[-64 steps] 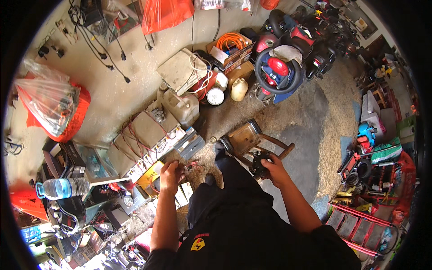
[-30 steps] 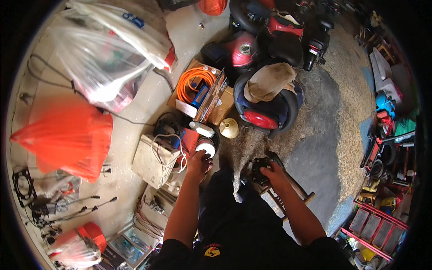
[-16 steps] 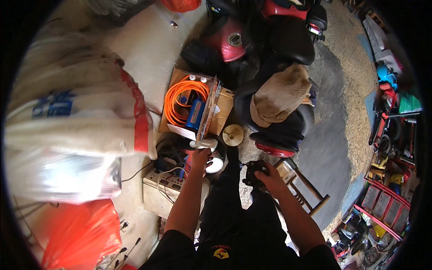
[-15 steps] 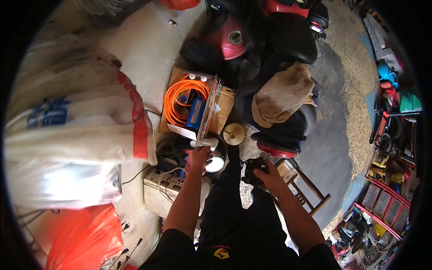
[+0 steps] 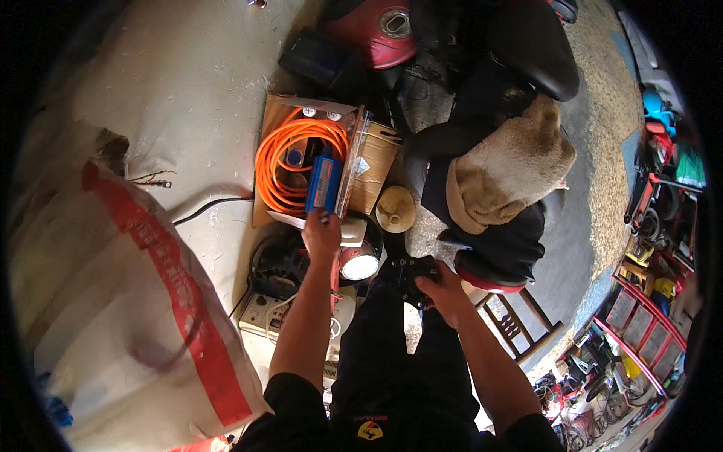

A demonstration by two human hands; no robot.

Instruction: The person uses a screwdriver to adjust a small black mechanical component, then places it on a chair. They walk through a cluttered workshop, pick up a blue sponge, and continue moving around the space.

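Observation:
My left hand (image 5: 322, 235) reaches to the near end of a blue rectangular box-like thing (image 5: 322, 183). Its fingers look bent against that end, but whether they grip it is hidden. The blue thing leans inside an open cardboard box (image 5: 364, 169), beside a coil of orange hose (image 5: 273, 162). My right hand (image 5: 444, 292) is closed around a dark, blocky part (image 5: 413, 277), held in front of my legs. Just right of my left hand is a pale, flat-topped thing (image 5: 352, 231) above a round lamp with a bright white face (image 5: 359, 265).
A brown cloth (image 5: 512, 166) drapes over a dark scooter seat. A round beige lid-like thing (image 5: 395, 209) lies beside the box. At left stands a large white sack (image 5: 143, 301) with a red stripe. Tools and a red metal frame (image 5: 640, 331) crowd the right.
My left hand has moved away from the pale thing and forward to the blue thing in the box. My right hand still holds the dark part. The whole view has shifted.

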